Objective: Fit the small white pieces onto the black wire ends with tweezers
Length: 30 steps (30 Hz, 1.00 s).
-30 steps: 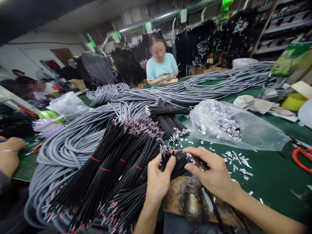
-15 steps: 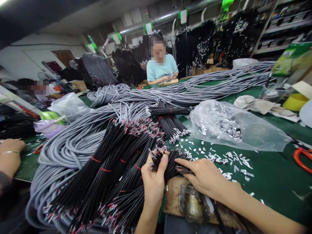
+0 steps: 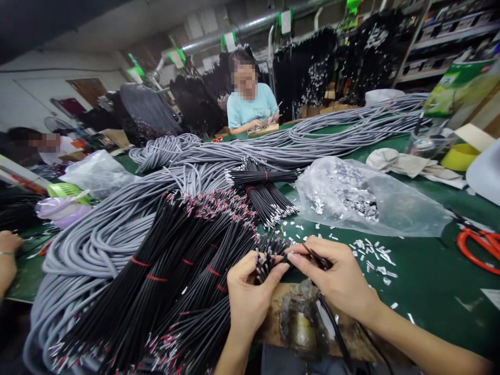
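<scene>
My left hand [image 3: 252, 291] is closed round a bundle of thin black cables [image 3: 265, 264], its thumb pressed along their light-tipped ends. Beside it, my right hand [image 3: 336, 273] has thumb and forefinger pinched at the cables' right side. A dark, thin, pointed thing [image 3: 318, 258] lies within the right fingers; its kind is hard to make out. Just below both hands is a worn wooden board [image 3: 273, 325] bearing a grimy, brass-coloured block [image 3: 302, 325]. More black cable bundles [image 3: 156, 276], tied with red bands, lie left of my left hand.
Grey cable coils [image 3: 97, 234] cover the left and back. A clear plastic bag [image 3: 351, 195] with small silvery pieces lies right of centre, white scraps [image 3: 375, 255] scattered before it. Red-handled scissors [image 3: 478, 245] lie far right. A co-worker [image 3: 252, 107] sits opposite; another person's hand [image 3: 8, 260] shows at left.
My right hand has turned and drawn in its outstretched forefinger to a pinch against the bundle. My left hand has tilted the cable ends slightly right and down. The view has shifted a little.
</scene>
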Available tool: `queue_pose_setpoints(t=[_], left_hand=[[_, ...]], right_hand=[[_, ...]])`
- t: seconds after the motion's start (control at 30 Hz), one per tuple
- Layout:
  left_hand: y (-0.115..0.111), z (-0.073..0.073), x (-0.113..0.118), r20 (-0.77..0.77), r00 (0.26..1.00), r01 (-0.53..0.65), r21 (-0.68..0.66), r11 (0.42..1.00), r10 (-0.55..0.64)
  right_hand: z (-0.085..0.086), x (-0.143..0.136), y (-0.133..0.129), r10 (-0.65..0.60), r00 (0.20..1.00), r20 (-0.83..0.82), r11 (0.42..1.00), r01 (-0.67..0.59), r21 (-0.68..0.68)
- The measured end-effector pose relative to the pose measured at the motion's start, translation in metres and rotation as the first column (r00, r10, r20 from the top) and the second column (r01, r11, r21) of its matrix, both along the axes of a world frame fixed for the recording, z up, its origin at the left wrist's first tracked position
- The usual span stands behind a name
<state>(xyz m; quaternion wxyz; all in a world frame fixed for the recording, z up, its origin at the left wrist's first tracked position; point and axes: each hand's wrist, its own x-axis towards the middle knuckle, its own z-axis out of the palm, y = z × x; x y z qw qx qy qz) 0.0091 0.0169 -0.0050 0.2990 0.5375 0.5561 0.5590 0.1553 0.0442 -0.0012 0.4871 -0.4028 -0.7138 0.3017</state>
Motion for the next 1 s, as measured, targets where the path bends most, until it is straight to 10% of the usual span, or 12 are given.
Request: queue_pose_setpoints(t=[0.5, 1.0], left_hand=[[-0.0036, -0.0031, -0.0049, 0.151, 0.973, 0.196, -0.144, 0.97, -0.175], [-0.0033, -0.0046, -0.0032, 0.055, 0.997, 0.065, -0.094, 0.993, -0.06]], right_hand=[[-0.0001, 0.0028, 0.0007, 0.057, 0.996, 0.064, 0.998, -0.055, -0.032], [-0.0012, 0.0049, 0.0008, 0.097, 0.994, 0.056, 0.995, -0.096, -0.029]])
